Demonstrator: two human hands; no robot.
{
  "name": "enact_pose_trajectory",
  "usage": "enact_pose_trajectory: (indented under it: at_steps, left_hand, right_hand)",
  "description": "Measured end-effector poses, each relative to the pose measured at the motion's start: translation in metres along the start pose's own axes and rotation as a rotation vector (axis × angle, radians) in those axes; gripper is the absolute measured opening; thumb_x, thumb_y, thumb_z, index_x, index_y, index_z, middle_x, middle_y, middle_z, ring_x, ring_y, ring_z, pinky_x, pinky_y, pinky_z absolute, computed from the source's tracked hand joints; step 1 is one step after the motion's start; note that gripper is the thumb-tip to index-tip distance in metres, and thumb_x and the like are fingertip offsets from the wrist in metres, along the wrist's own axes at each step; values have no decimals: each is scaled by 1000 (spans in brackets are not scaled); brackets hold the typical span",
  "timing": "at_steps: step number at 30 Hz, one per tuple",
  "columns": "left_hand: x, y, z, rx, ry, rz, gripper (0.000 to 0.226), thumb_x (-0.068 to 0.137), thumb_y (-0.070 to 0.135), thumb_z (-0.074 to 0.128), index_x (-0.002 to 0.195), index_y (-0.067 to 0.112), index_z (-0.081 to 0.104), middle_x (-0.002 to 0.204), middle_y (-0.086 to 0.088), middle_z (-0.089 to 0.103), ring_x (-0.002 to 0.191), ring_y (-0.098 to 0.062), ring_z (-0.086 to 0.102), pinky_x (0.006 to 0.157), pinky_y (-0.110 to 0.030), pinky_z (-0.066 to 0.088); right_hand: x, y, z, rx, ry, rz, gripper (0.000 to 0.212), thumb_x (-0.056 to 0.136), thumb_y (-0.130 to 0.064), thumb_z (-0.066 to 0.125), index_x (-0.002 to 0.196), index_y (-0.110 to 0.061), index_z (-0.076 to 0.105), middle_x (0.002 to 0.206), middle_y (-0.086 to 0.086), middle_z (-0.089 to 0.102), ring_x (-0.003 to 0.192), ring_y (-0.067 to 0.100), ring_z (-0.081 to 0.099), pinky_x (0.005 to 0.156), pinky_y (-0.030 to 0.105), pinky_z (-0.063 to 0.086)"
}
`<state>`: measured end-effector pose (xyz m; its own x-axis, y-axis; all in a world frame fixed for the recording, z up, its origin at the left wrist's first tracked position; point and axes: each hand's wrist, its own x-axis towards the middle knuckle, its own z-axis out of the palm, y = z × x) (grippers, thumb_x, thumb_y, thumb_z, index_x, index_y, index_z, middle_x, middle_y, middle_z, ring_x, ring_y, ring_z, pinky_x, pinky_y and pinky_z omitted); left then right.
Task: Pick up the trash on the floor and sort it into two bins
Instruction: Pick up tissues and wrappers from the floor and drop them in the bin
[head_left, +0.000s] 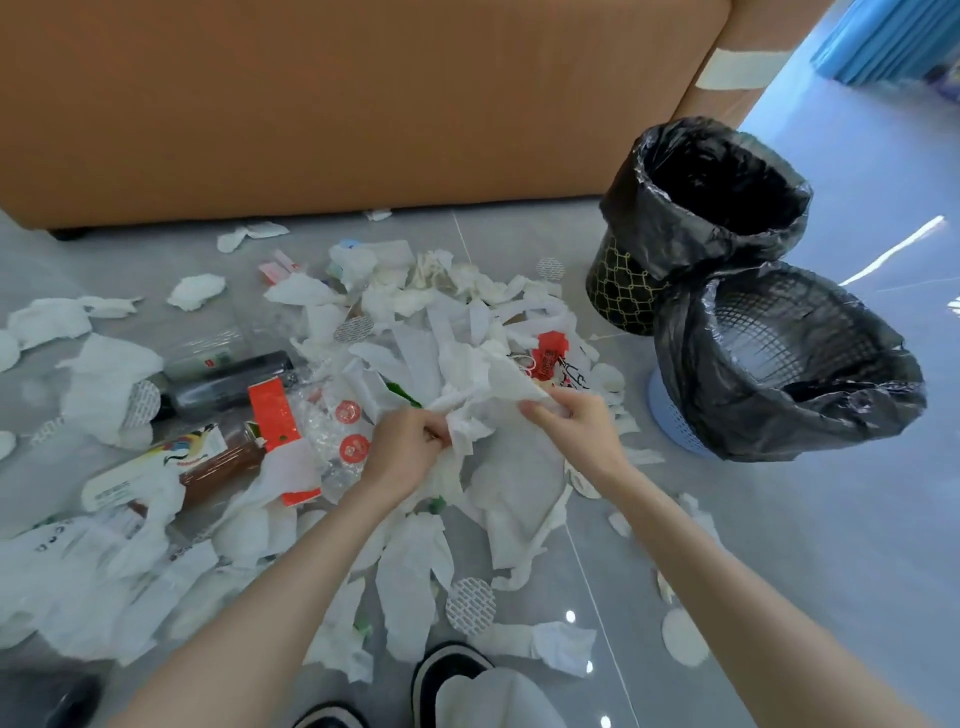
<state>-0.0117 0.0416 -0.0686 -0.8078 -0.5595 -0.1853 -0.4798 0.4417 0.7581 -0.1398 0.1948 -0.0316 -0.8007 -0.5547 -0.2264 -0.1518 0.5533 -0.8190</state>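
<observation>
grey tiled floor (779, 571) — strewn with tissues (410, 577), bottles (228, 384), two bins (779, 364).

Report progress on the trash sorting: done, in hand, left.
Done: little shows; the blue bin looks empty, the black bin is too dark inside to tell. In hand: left hand and right hand both hold white tissue from the pile. Left: nearly everything, tissues, bottles, wrappers across the floor.

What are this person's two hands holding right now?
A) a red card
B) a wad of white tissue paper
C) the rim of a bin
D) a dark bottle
B: the left hand and the right hand both pinch the same crumpled white tissue paper above the pile, while the dark bottle lies untouched on the floor.
</observation>
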Motion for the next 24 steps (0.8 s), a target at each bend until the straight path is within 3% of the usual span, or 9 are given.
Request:
enact_pose_trajectory:
  at_steps: [2,4,8,10,13,16,18,21,24]
  left_hand:
    - [1,24,-15,-44,-7,-28,15,80,5,67,77,16,77,79,6,71,71,0,59,60,-6,43]
    - [1,50,-31,-84,-7,-16,10,80,10,70,78,17,77,79,8,70,72,3,59,61,-1,41]
    - [-4,97,-59,-100,6,44,11,80,11,71,78,20,77,74,11,67,73,3,59,65,-3,43]
    - [-5,121,-71,-78,17,91,10,80,10,70,79,17,77,71,12,63,67,7,54,58,2,39]
    - [-3,150,-82,-38,35,152,11,81,10,69,82,16,78,75,10,64,67,4,55,58,-1,37]
    - [1,178,-85,-41,25,202,11,81,11,69,81,17,78,82,7,69,75,3,57,63,-3,40]
    - [4,199,-83,-48,20,236,12,80,12,69,78,20,77,82,7,70,77,1,60,61,-1,39]
    - [8,229,-77,-91,11,268,14,82,12,68,77,22,77,80,9,69,72,8,59,55,1,37]
    - [12,260,-66,-146,-21,330,14,82,11,68,78,21,77,95,2,73,70,18,55,55,3,38]
  right_hand:
    - [-1,-17,-14,88,-12,-15,21,86,-27,65,88,-7,69,66,-1,55,62,8,49,61,26,39]
    - [-4,-36,-31,149,19,-45,24,87,-23,63,88,1,64,70,4,54,63,15,50,60,28,39]
    - [-11,-62,-61,283,115,-30,12,91,-18,60,82,-10,63,65,-4,55,56,7,52,48,16,40]
    - [-11,-70,-79,365,157,-13,19,90,-21,60,80,-5,57,65,4,47,60,12,44,51,20,35]
    - [-6,-78,-108,579,199,68,38,87,-27,61,99,8,54,77,20,46,76,22,42,64,32,36]
    - [-2,-87,-148,784,271,142,15,94,-23,59,101,-10,64,88,7,60,69,15,51,63,24,46]
    - [0,-91,-174,851,362,161,19,94,-24,59,112,-17,61,97,1,65,55,6,56,59,20,51]
    - [4,-87,-205,857,535,166,38,93,-23,60,129,-14,52,119,6,60,74,14,65,57,22,57]
    - [4,-79,-229,786,721,161,42,94,-21,59,133,-14,47,126,5,52,85,24,66,59,25,59]
